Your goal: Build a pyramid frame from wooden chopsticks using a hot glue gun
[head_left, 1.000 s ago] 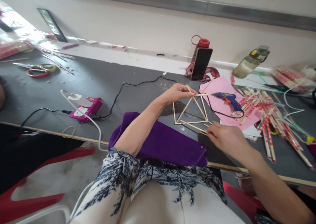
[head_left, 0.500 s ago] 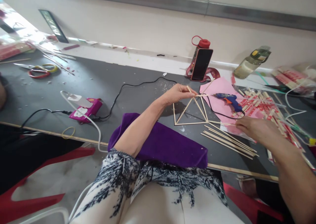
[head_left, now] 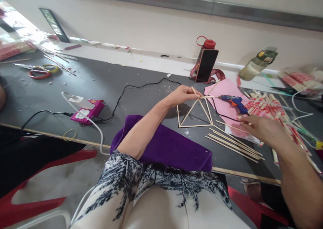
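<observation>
My left hand (head_left: 188,95) is closed in a pinch on a wooden stick at the top of a stick frame (head_left: 195,125). The frame is made of thin pale sticks joined in triangles, standing on the grey table. My right hand (head_left: 259,129) is just below the handle of a blue glue gun (head_left: 233,102), its fingers partly extended and apparently holding nothing. Under its fingers a single loose stick (head_left: 228,125) lies partly on pink paper (head_left: 214,91). Several more loose sticks (head_left: 234,144) lie side by side nearer the table edge.
Bundled sticks in red-and-white wrappers (head_left: 268,111) lie at the right. A phone (head_left: 207,65) leans on a red-capped bottle (head_left: 209,43); another bottle (head_left: 258,64) tilts behind. Purple cloth (head_left: 174,148), a corded pink power strip (head_left: 88,112) and scissors (head_left: 40,70) lie leftward.
My right hand has let go of the loose stick and moved slightly up toward the glue gun. The stick now slants down to the right. My left hand stays at the frame's top.
</observation>
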